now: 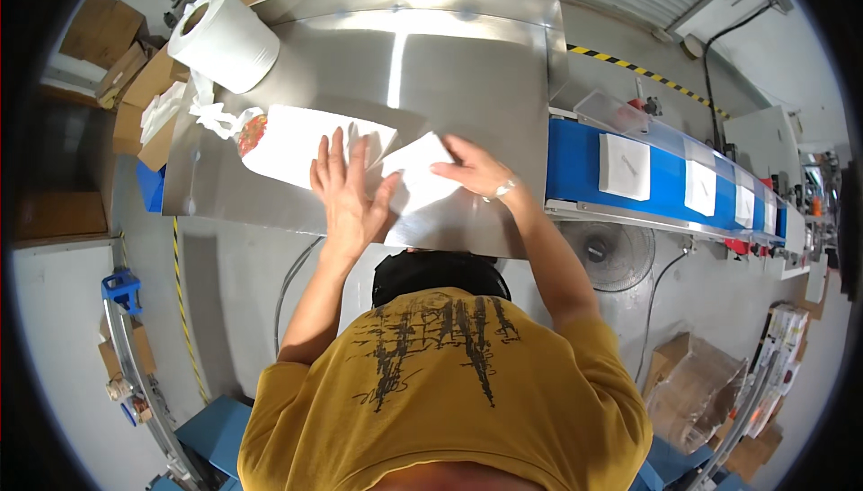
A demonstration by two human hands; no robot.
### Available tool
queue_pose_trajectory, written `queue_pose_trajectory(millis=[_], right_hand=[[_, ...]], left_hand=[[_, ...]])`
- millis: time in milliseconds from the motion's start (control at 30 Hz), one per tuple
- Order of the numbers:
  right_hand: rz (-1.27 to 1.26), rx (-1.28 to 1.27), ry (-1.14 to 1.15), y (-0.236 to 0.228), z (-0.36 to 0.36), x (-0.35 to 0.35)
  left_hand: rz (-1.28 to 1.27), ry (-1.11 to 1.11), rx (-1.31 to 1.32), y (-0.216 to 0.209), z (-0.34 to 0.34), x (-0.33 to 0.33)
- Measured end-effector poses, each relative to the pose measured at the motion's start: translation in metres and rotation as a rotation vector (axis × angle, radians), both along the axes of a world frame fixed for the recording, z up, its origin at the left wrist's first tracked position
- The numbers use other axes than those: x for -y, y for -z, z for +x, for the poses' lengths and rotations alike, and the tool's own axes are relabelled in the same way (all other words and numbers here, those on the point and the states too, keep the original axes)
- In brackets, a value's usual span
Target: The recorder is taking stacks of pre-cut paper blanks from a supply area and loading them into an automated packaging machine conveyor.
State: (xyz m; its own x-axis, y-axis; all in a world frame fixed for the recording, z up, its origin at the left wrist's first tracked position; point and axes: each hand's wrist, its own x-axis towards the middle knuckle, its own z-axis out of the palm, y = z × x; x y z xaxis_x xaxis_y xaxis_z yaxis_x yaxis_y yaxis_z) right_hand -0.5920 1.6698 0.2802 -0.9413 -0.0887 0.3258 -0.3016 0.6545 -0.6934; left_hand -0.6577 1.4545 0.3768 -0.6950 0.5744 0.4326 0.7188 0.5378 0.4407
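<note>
A long row of white folded paper napkins [292, 151] lies on the steel table, its left end in a crumpled clear bag with a red and green print [253, 135]. My left hand [346, 190] rests on the right end of this row, fingers spread and thumb out toward a smaller white napkin stack [418, 172]. That stack sits slightly apart and tilted beside the row. My right hand [472, 170] grips its right edge, thumb on top; the other fingers are partly hidden behind it.
A big white paper roll [225, 40] stands at the table's [467, 69] far left corner. To the right, a blue conveyor belt [575, 163] carries several white square packs [625, 168] beneath clear covers. An open cardboard box [148, 100] is beyond the left edge, and a floor fan [607, 253] sits below the conveyor.
</note>
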Motion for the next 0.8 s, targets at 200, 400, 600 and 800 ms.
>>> queue_pose_trajectory(millis=[200, 400, 600, 800], right_hand=[[-0.174, 0.017, 0.876, 0.044, 0.1, -0.096], [0.516, 0.37, 1.493, -0.007, 0.121, -0.122], [-0.314, 0.319, 0.199, -0.058, 0.014, -0.006], [0.179, -0.166, 0.0, -0.008, -0.011, 0.007]], left_hand=[[-0.063, -0.064, -0.08, 0.019, -0.01, 0.012], [-0.016, -0.067, -0.138, 0.023, -0.008, 0.009], [-0.029, 0.038, -0.092, 0.015, -0.005, 0.012], [0.0, 0.037, -0.047, 0.003, -0.011, 0.012]])
